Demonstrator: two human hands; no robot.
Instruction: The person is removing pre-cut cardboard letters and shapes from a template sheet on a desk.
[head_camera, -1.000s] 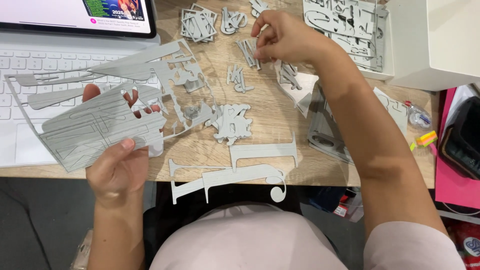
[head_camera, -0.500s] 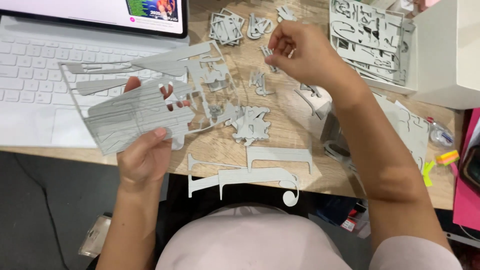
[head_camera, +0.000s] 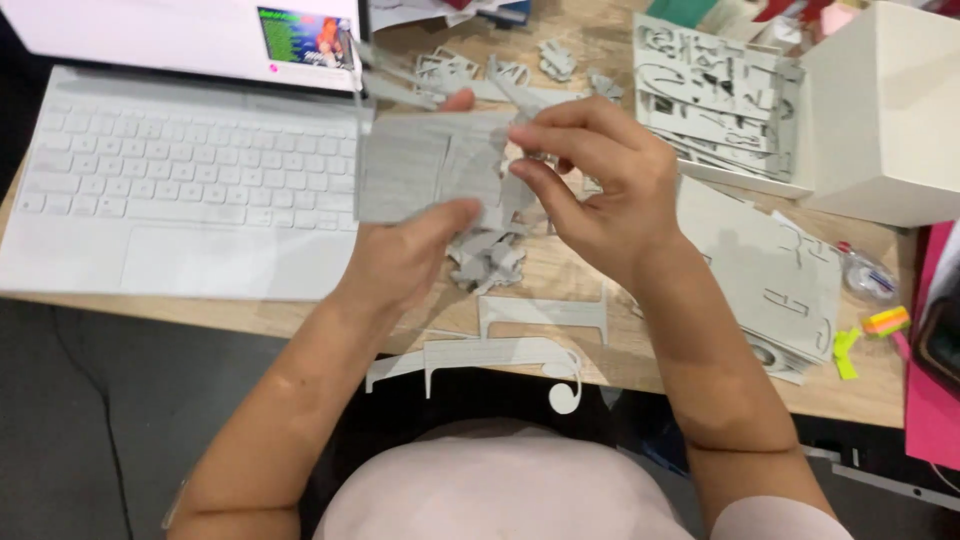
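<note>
Left hand (head_camera: 405, 255) grips the flat grey die-cut cardboard sheet (head_camera: 425, 165) from below, thumb across its lower edge, fingers closed on it; sheet held above the wooden surface (head_camera: 570, 280), just right of the white laptop (head_camera: 170, 190). Right hand (head_camera: 600, 185) meets the sheet's right edge, fingers (head_camera: 555, 140) pinched closed on a small grey piece there; the piece itself is mostly hidden, so its shape is unclear.

Under the hands: a loose heap of small grey cardboard cut-outs (head_camera: 490, 260). Nearer the body, 2 long grey cardboard offcuts (head_camera: 500, 350) lie at the surface edge, one ending in a curl. More grey scraps (head_camera: 500, 70) at the far side. Right: a stack of punched grey cardboard sheets (head_camera: 715, 95) beside a white box (head_camera: 885, 110); another flat grey sheet (head_camera: 775, 275) lies nearer, with bright sticky tabs (head_camera: 885, 322) beyond it.
</note>
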